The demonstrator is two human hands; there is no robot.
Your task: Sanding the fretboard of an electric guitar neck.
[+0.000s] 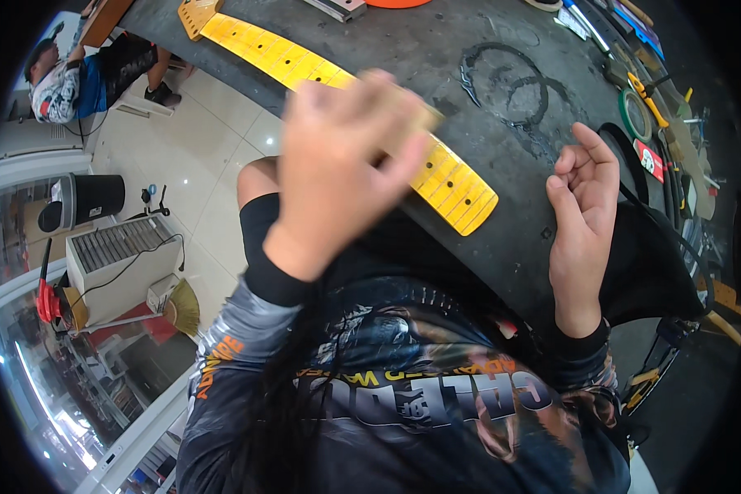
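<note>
Guitar neck, yellow, dotted fretboard uppermost, along the near edge of the dark bench: lies directly beneath the fingers of the left hand, the nearer hand, its long axis running from the headstock, beyond and left of them, to the heel end, right of them. Left fingers bent and motion-blurred; whether they grasp the tan piece at their tips cannot be told. Right hand empty, fingers loosely half-curled, heel end apart to their left.

The guitar neck looks wooden, smooth and glossy; the worktop is matt, floor tiles shiny, the bin plastic.
</note>
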